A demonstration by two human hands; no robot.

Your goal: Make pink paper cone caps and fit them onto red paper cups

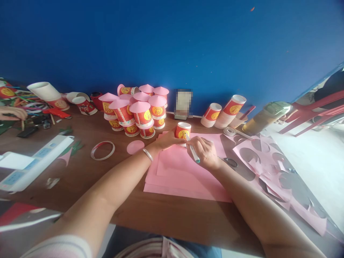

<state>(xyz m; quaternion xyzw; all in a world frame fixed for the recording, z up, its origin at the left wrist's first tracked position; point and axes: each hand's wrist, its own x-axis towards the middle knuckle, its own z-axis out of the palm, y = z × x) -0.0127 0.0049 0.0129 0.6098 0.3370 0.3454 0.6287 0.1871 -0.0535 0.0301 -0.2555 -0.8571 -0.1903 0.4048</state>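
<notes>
A red paper cup (184, 132) with a yellow emblem stands upright over the pink paper sheets (185, 175). Wrapped around its left side is my left hand (170, 140). My right hand (204, 152) grips a slim white utility knife (194, 154) with a green end; its grey tip points at the front of the cup. Whether the tip touches the cup is hard to make out. A pink paper disc (135, 147) lies left of the sheets, near my left wrist.
Several red cups with pink cone tops (140, 108) stand stacked at back left. Cup stacks (231, 111) and a bottle (264, 116) stand at back right. Cut pink scraps (279, 186) cover the right side. A tape roll (102, 150) and power strip (37, 163) lie left.
</notes>
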